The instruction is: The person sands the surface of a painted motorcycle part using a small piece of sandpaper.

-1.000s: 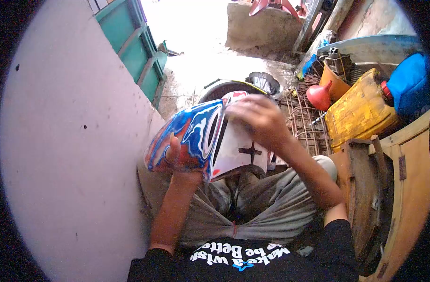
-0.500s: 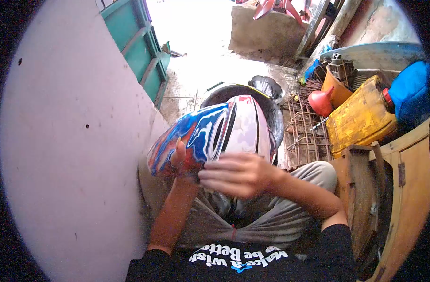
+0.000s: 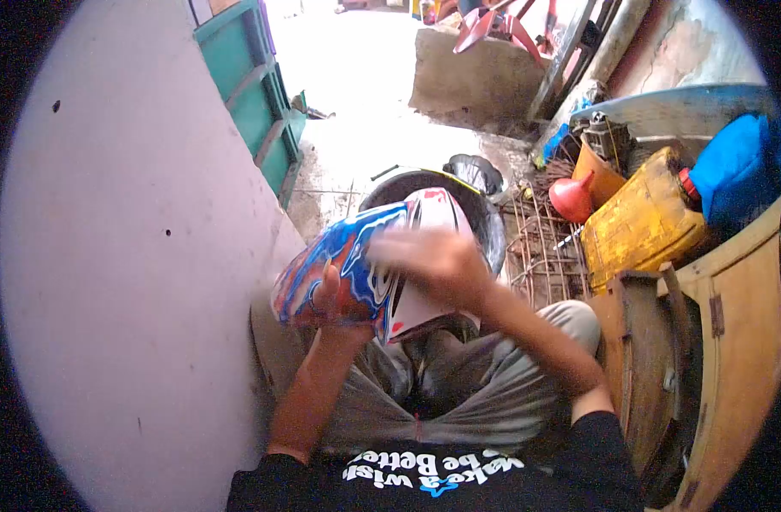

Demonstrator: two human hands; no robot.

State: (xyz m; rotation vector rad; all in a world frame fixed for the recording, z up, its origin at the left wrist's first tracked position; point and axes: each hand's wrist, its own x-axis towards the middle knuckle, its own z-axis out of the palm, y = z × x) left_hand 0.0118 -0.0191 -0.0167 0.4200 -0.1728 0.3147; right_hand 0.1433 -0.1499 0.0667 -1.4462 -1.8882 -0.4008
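Note:
A glossy shell-like panel [image 3: 348,256], painted blue, orange-red and white, lies tilted above my lap. It resembles a motorcycle body part, though the exact kind is unclear. My left hand [image 3: 329,299] grips its near left side, thumb on the painted face and the other fingers hidden underneath. Over the upper face is my right hand [image 3: 437,263], blurred by motion, its fingers stretched out flat across the blue and white area. Nothing can be made out under those fingers. Just beyond the panel is a black basin [image 3: 490,230], partly covered by it.
A pale wall [image 3: 134,282] runs close on my left, beside a green door [image 3: 245,81]. To my right are a rusty wire grid [image 3: 540,252], a yellow jerrycan [image 3: 642,222], a red funnel [image 3: 571,198] and wooden boards [image 3: 744,316]. A low concrete block [image 3: 476,85] stands ahead.
My right hand has moved up and forward from the panel's near edge onto its upper face. The panel's near white end is now uncovered. My left hand keeps its grip.

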